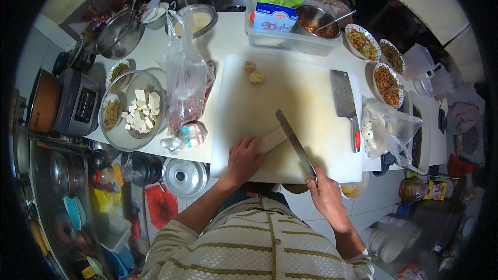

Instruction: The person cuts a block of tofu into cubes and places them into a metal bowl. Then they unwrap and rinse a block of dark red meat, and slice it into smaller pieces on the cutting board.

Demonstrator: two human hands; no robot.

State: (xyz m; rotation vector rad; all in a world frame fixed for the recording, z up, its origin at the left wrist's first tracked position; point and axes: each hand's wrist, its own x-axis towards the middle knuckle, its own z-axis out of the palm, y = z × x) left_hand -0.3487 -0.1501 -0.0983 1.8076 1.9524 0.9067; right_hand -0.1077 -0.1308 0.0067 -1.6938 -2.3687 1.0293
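A pale slab of what looks like tofu [273, 140] lies slanted on the white cutting board [233, 97]. My left hand [245, 159] presses its near left end down, with the fingertips covering part of it. In my right hand [327, 192] is the handle of a kitchen knife [294, 140], whose narrow blade stands at the slab's far right end; I cannot tell how deep it has cut. Farther up the board lie two pieces of ginger [255, 77]. A cleaver [344, 93] rests along the board's right side, its handle pointing towards me.
On the left stands a glass bowl [104, 132] of tofu cubes [142, 111], beside bagged meat [188, 109]. A plastic bin [288, 42] with packets and a steel pot [325, 33] is behind the board. Bowls of chopped food [389, 85] and a plastic bag [383, 126] are to the right.
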